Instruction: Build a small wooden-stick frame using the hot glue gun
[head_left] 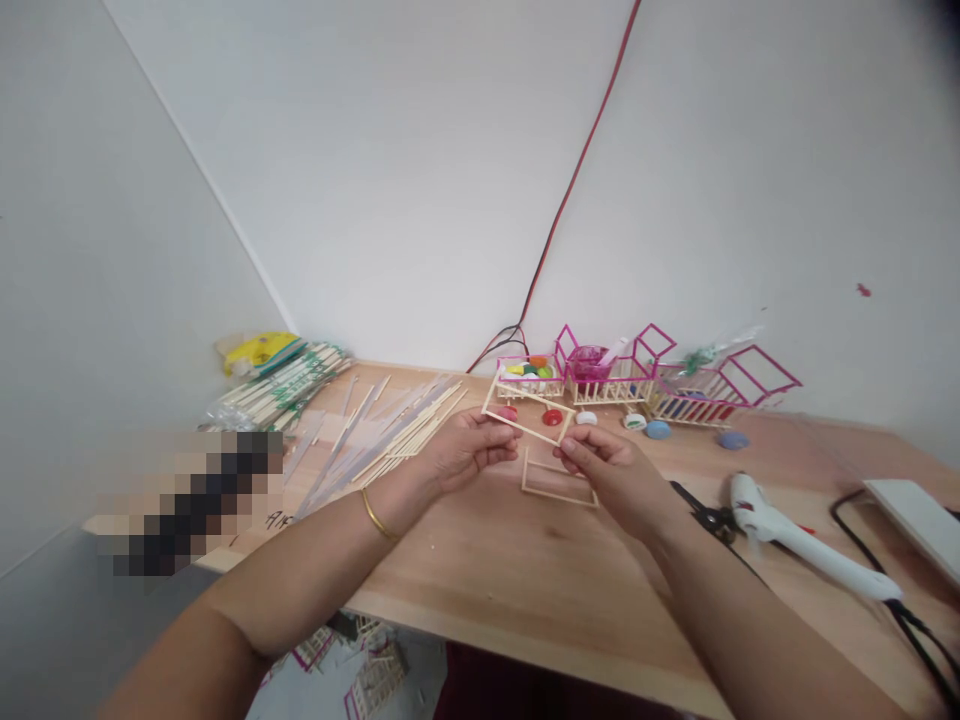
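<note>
Sticks joined into an open rectangle make the stick frame (529,429) you hold up over the middle of the bench (525,570), a little nearer its far edge than its near one. Your left hand (469,450) has its fingers closed on the frame's left end, and your right hand (611,475) pinches the right near corner between thumb and forefinger. The frame hangs tilted between them, clear of the wood. A gold bangle (377,518) sits on your left wrist.

Just below your hands a second frame (559,496) of the same kind lies flat on the bench, partly under your right hand.

Towards the left far corner, loose sticks (390,430) lie fanned out, and packed bundles of sticks (281,385) lie beyond them against the wall. Along the far edge stands a row of small pink-and-wood baskets (600,375), one of them filled with coloured caps. A red cap (553,417) and a blue cap (658,429) rest on the bench in front of the row.

To the right of your right hand lie black scissors (705,515), and just past them a white glue gun (802,540) with its nozzle pointing at the scissors. A flat white slab (915,515) lies at the right edge. A red cable (577,170) runs down the wall to the far edge.
</note>
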